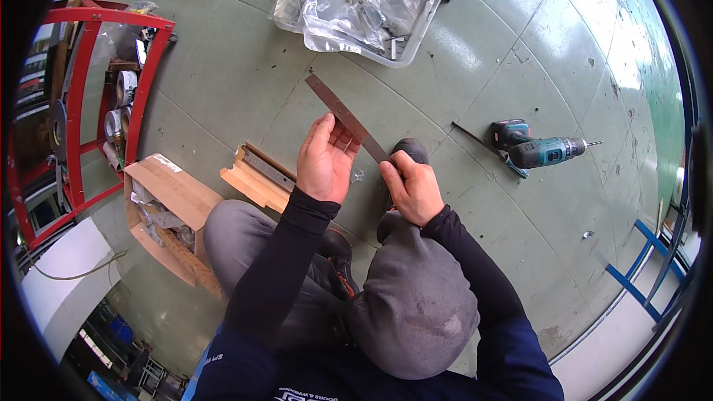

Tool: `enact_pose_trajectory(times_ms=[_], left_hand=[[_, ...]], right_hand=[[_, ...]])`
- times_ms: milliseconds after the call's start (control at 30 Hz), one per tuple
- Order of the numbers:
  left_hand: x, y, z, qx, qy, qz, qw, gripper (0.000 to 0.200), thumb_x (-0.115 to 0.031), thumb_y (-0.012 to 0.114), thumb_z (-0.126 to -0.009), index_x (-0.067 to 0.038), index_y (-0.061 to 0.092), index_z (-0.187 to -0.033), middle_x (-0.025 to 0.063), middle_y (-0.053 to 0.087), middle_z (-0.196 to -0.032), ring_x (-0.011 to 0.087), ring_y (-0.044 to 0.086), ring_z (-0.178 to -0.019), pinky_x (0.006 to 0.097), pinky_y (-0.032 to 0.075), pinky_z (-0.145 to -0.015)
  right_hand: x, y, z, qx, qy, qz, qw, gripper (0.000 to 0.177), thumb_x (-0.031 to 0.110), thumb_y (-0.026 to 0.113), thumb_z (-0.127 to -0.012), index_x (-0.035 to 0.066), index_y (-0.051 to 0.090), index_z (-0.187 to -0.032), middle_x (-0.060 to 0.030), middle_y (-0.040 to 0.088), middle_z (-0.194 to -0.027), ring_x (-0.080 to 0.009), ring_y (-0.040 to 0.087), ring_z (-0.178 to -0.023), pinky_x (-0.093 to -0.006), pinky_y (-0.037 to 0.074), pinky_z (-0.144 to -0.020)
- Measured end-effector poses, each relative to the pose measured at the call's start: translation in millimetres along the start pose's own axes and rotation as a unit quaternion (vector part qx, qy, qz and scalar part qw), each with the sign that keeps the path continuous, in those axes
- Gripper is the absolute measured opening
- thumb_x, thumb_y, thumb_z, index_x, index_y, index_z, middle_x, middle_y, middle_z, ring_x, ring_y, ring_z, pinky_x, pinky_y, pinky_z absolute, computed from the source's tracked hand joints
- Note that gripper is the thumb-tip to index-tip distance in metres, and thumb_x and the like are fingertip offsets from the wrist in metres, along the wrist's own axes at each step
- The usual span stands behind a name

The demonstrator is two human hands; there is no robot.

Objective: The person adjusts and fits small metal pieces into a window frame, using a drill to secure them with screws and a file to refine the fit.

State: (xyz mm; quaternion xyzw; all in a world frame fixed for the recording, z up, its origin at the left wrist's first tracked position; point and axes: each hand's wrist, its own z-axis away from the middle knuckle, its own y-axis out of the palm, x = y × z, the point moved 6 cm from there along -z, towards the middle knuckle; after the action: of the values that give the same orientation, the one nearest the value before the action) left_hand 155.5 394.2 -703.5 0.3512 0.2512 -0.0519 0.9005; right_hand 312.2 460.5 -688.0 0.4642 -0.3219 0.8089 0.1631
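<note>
A long, flat brown metal strip [338,106] with small marks or holes along its face is held at a slant above the floor, in front of my knees. My right hand [412,187] is closed around its near end, thumb on top. Farther up, my left hand [327,160] has its palm turned up and holds the strip's middle, with the thumb at one edge and the fingers partly behind it. The far end of the strip sticks out free toward the plastic tub [356,50].
Plastic bags fill the tub. A cordless drill [546,151] with a bit lies at right beside a thin dark bar [475,139]. At left are a narrow open carton [252,186] holding metal strips, a larger cardboard box [178,189] and a red metal rack [83,104].
</note>
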Motion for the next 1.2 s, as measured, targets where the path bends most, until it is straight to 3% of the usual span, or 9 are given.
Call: enact_pose_trajectory(times_ms=[300, 500, 700, 900, 1100, 1200], left_hand=[[-7, -7, 0, -0.008, 0.048, -0.101, 0.994, 0.014, -0.020, 0.054, -0.101, -0.010, 0.059, -0.110, 0.0033, 0.063, -0.101, 0.0134, 0.058, -0.094, 0.0342, 0.048, -0.090], [-15, -7, -5, 0.034, 0.082, -0.122, 0.989, 0.016, -0.017, 0.052, -0.102, -0.008, 0.058, -0.113, 0.0040, 0.064, -0.100, 0.0129, 0.059, -0.090, 0.0304, 0.050, -0.084], [-15, -2, -5, 0.045, 0.089, -0.192, 0.976, 0.017, -0.020, 0.056, -0.103, -0.009, 0.058, -0.115, 0.0035, 0.065, -0.105, 0.0130, 0.060, -0.097, 0.0317, 0.049, -0.089], [-4, -19, -12, 0.032, 0.023, -0.079, 0.996, 0.019, -0.027, 0.059, -0.102, -0.013, 0.059, -0.115, 0.0000, 0.065, -0.109, 0.0129, 0.060, -0.101, 0.0371, 0.048, -0.095], [0, -10, -7, -0.023, 0.019, -0.031, 0.999, 0.021, -0.031, 0.058, -0.102, -0.013, 0.059, -0.113, -0.0002, 0.065, -0.108, 0.0131, 0.061, -0.101, 0.0376, 0.049, -0.096], [-4, -12, -12, -0.031, 0.051, -0.009, 0.998, 0.023, -0.032, 0.058, -0.102, -0.012, 0.059, -0.113, -0.0005, 0.066, -0.107, 0.0135, 0.061, -0.101, 0.0369, 0.051, -0.093]], right_hand=[[0, 1, 2, 0.011, 0.007, -0.003, 1.000, 0.029, 0.027, 0.059, -0.098, 0.001, 0.054, -0.086, -0.0206, 0.055, -0.061, -0.0403, 0.058, -0.061, -0.0460, 0.044, -0.057], [0, 2, 3, 0.020, 0.002, -0.006, 1.000, 0.029, 0.027, 0.059, -0.099, 0.001, 0.054, -0.086, -0.0203, 0.054, -0.060, -0.0399, 0.058, -0.058, -0.0456, 0.043, -0.055], [-5, 1, 2, 0.018, 0.024, -0.020, 0.999, 0.030, 0.028, 0.059, -0.099, 0.001, 0.054, -0.087, -0.0208, 0.054, -0.060, -0.0399, 0.058, -0.058, -0.0457, 0.043, -0.055], [1, 2, -5, 0.018, 0.016, 0.020, 1.000, 0.030, 0.029, 0.059, -0.099, 0.002, 0.054, -0.086, -0.0214, 0.056, -0.062, -0.0412, 0.060, -0.061, -0.0468, 0.045, -0.056], [6, 1, -8, -0.019, -0.016, 0.061, 0.998, 0.030, 0.027, 0.059, -0.099, 0.001, 0.053, -0.085, -0.0207, 0.056, -0.061, -0.0406, 0.059, -0.060, -0.0466, 0.044, -0.056], [9, -2, -9, -0.034, -0.003, -0.007, 0.999, 0.029, 0.026, 0.060, -0.099, 0.001, 0.054, -0.085, -0.0203, 0.055, -0.059, -0.0396, 0.058, -0.057, -0.0454, 0.043, -0.055]])
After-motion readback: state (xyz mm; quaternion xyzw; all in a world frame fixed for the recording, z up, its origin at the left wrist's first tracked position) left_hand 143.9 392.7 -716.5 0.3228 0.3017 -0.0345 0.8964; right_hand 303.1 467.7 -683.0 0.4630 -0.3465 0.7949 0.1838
